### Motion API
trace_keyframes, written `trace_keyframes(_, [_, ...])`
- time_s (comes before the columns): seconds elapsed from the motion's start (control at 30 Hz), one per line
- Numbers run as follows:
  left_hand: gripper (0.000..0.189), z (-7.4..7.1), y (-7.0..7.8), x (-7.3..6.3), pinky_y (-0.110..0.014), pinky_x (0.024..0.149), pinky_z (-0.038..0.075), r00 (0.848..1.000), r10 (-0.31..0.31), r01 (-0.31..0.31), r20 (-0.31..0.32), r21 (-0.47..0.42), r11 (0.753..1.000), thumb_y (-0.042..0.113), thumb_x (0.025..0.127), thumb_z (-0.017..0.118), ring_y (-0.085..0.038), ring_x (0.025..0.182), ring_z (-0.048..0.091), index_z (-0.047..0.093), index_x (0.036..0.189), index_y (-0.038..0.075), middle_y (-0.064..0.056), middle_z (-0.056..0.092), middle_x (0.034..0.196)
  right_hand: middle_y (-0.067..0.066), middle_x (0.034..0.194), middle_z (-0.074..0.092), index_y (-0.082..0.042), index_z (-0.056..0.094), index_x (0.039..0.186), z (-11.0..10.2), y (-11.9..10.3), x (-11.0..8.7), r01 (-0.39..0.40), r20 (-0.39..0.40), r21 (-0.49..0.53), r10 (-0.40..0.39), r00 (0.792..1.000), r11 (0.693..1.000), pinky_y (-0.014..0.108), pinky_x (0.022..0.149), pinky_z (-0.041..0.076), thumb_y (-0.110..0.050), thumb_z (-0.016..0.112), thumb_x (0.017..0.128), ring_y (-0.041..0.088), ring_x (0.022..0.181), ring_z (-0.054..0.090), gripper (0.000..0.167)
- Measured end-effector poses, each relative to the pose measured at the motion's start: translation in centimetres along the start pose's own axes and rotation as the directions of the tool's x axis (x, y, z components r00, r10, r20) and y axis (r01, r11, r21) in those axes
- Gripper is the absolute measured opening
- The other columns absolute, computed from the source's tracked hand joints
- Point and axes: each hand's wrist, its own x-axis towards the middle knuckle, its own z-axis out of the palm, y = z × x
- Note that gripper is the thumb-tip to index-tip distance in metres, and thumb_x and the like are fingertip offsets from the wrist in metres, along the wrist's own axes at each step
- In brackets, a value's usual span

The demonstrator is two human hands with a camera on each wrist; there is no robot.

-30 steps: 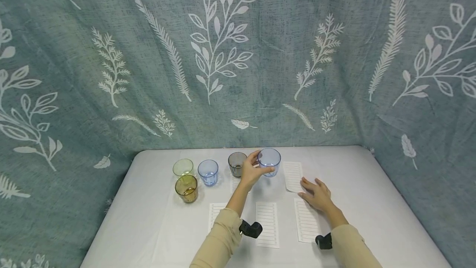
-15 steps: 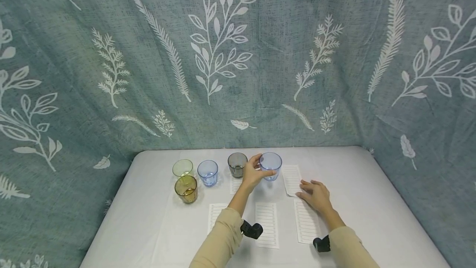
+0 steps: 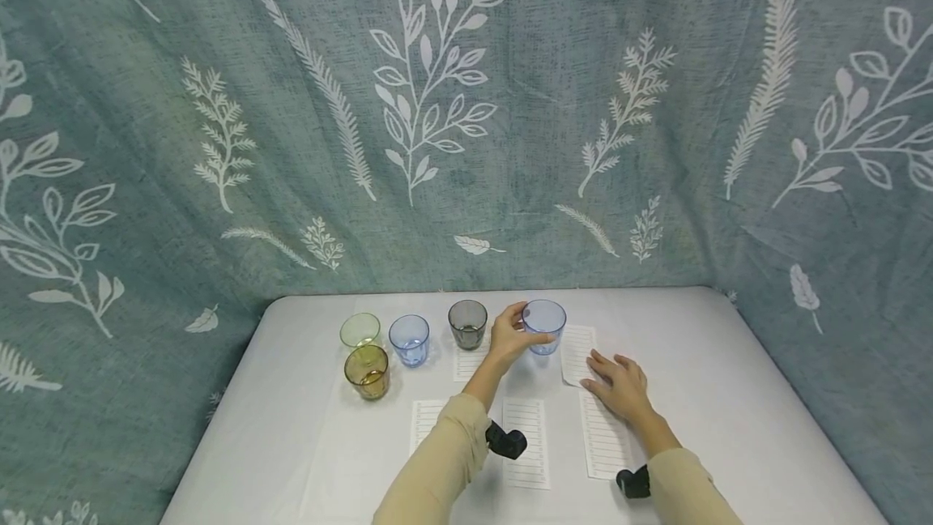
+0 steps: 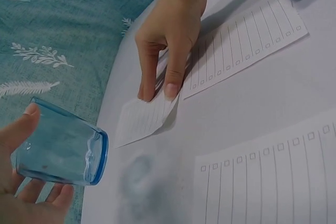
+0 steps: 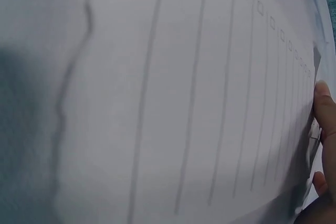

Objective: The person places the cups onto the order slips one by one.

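Blue glass tumbler (image 3: 545,317) gripped in left hand (image 3: 509,338), raised over worktop (image 3: 729,411); right hand (image 3: 620,386), thumb and fingers apart, touches curled ruled sheet (image 3: 576,349). Adjacent checklist (image 4: 241,48) shows lines and checkboxes; any finer print too small to read. Left sleeve (image 3: 437,464) partly hides another checklist (image 3: 427,416).

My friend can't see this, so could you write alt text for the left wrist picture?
The left hand holds a blue glass over a white table; the right hand touches a paper with a raised edge. Two other lined papers lie nearby; a leaf-patterned teal cloth hangs behind.
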Motion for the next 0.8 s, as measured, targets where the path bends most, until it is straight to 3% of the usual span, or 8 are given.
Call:
trace_keyframes(0.1, [0.076,0.9,0.0,0.4,-0.035,0.090,0.049,1.000,-0.025,0.026,-0.014,0.041,0.999,0.012,0.064,0.086,-0.026,0.108,0.056,0.052,0.132,0.005,-0.015,0.058,0.126,0.016,0.142,0.043,0.000,0.057,0.126,-0.1,0.0,0.0,-0.004,0.001,0.013,0.004,1.000,1.000,0.068,0.101,0.013,-0.030,0.066,0.087,0.049,0.129,0.025,0.050])
trace_keyframes(0.33, [0.074,2.5,0.0,1.1,-0.029,0.078,0.051,0.999,-0.042,0.048,-0.035,0.172,0.984,0.015,0.062,0.088,-0.021,0.095,0.056,0.056,0.128,0.007,-0.008,0.062,0.102,0.015,0.142,0.043,-0.001,0.057,0.126,-0.4,0.1,-0.1,-0.004,0.019,0.047,0.003,1.000,0.999,0.070,0.101,0.011,-0.030,0.067,0.086,0.049,0.130,0.023,0.051])
trace_keyframes(0.5, [0.073,3.2,-0.3,1.2,-0.032,0.083,0.051,0.997,-0.055,0.066,-0.054,0.232,0.971,0.014,0.063,0.088,-0.021,0.096,0.056,0.056,0.128,0.008,-0.015,0.061,0.111,0.015,0.142,0.042,-0.001,0.056,0.127,-0.4,0.3,0.0,0.014,0.030,0.043,-0.015,0.999,0.999,0.071,0.101,0.010,-0.029,0.067,0.086,0.050,0.130,0.023,0.051])
trace_keyframes(0.63, [0.073,3.6,-0.9,1.2,-0.030,0.084,0.051,0.998,-0.055,0.065,-0.042,0.263,0.963,0.015,0.064,0.087,-0.021,0.099,0.057,0.055,0.129,0.007,-0.014,0.061,0.114,0.015,0.142,0.043,0.000,0.056,0.126,-0.4,0.3,0.0,0.025,0.024,0.036,-0.025,0.999,0.999,0.071,0.100,0.011,-0.027,0.068,0.086,0.051,0.129,0.024,0.050])
trace_keyframes(0.8, [0.074,3.8,-1.3,1.1,-0.030,0.084,0.050,0.998,-0.052,0.055,-0.020,0.253,0.966,0.014,0.066,0.086,-0.022,0.100,0.056,0.052,0.131,0.005,-0.015,0.060,0.116,0.016,0.141,0.044,0.000,0.057,0.126,-0.4,0.4,0.0,0.040,0.014,0.042,-0.041,0.999,0.998,0.071,0.100,0.010,-0.025,0.068,0.085,0.052,0.128,0.024,0.049])
